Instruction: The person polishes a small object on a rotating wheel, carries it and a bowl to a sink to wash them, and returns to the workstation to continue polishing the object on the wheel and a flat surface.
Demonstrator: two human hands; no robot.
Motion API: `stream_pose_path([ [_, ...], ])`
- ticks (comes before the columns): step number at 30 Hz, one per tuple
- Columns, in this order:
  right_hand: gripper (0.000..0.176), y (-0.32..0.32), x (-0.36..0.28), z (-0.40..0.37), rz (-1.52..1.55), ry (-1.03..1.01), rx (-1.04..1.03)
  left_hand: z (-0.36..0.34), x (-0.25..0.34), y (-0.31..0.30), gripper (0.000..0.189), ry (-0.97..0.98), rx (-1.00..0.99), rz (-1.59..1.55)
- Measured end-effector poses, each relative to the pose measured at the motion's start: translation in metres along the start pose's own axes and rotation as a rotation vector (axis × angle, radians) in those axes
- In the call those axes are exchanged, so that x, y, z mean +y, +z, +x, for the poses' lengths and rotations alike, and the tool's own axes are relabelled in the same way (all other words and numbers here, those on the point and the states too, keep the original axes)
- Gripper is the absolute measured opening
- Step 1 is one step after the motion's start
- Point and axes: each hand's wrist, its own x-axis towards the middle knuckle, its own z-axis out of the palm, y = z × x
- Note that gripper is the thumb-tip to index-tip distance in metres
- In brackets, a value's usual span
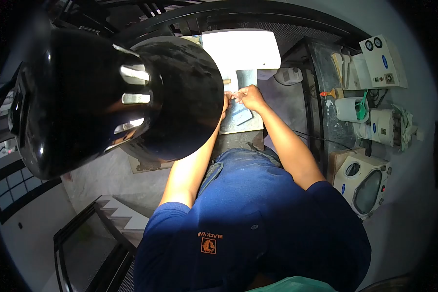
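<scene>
My right hand (251,97) is closed, its fingertips pinched together above a narrow work surface (254,125). Beside it, my left hand (226,103) meets the right fingertips, and the black lamp shade hides much of it. Whatever small item is between the fingertips is too small to make out. Just below the hands lies a flat blue-grey rectangular piece (243,117). A small tan piece (227,82) sits just beyond the left fingers. Behind the hands stands a brightly lit white box-like unit (241,48).
A large black lamp (180,97) fills the left foreground, close over my left forearm. On the side bench at right are a gauge unit (382,61), a white container (348,109) with a green scoop (361,110), a brush (332,93) and a windowed machine (364,182).
</scene>
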Motion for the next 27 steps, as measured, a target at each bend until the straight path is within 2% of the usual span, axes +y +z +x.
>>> stream_pose_path([
  [6, 0.018, -0.001, -0.005, -0.001, 0.055, 0.015, -0.025, 0.014, -0.003, -0.002, 0.006, -0.076, 0.008, 0.020],
  [12, 0.019, 0.005, -0.002, 0.001, 0.099, 0.038, -0.026, 0.014, -0.005, -0.010, 0.006, -0.034, -0.048, -0.053],
  [20, 0.021, -0.001, -0.003, -0.001, 0.115, 0.055, -0.022, 0.023, -0.010, -0.001, 0.005, -0.047, -0.014, -0.020],
  [25, 0.017, 0.003, -0.004, -0.001, 0.088, 0.020, -0.027, 0.016, -0.011, -0.005, 0.005, -0.052, 0.019, -0.041],
  [27, 0.016, 0.005, -0.004, -0.002, 0.093, -0.009, -0.011, 0.010, -0.012, -0.008, 0.005, 0.076, -0.024, -0.037],
])
